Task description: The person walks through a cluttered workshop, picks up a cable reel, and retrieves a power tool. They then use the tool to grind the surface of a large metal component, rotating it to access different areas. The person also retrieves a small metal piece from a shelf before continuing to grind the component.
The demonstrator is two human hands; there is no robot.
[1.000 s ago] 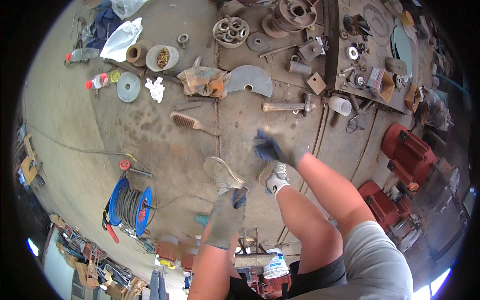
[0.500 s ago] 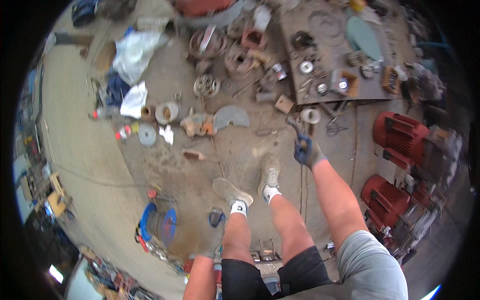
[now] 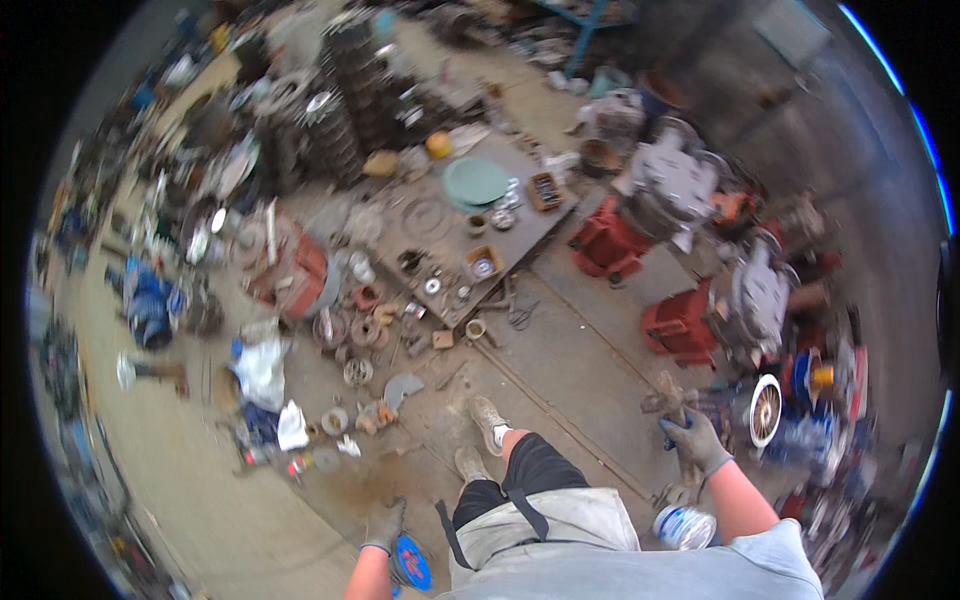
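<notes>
Two gloved hands frame our body at the bottom of the frame. Our left hand [image 3: 383, 525], lower left of centre, hangs loosely curled in a grey glove with nothing in it; just below it sits a blue round object [image 3: 411, 563] whose kind we cannot tell. Our right hand [image 3: 695, 443], at the lower right, is clenched around the handle of a hammer [image 3: 668, 398], whose head sticks up above the fist. Below that forearm lies a clear plastic bottle [image 3: 684, 525] on the floor.

Between the hands we see our grey shorts and one leg stretching up to a dusty shoe [image 3: 488, 420] on the concrete floor [image 3: 590, 350]. Left of the shoe, small metal rings and discs [image 3: 355, 372] lie scattered beside a white rag [image 3: 292, 428] and a white bag [image 3: 262, 368].

Further up, at mid frame, a low metal plate [image 3: 440, 225] carries small parts, a box and a pale green round lid [image 3: 476, 181]. To its right stand two red motor housings [image 3: 612, 245] with grey machine parts on top. At the right, near the hammer, a white wheel-like disc [image 3: 766, 408] stands on edge. The far upper left is a blurred heap of dark gears and scrap [image 3: 340, 110].
</notes>
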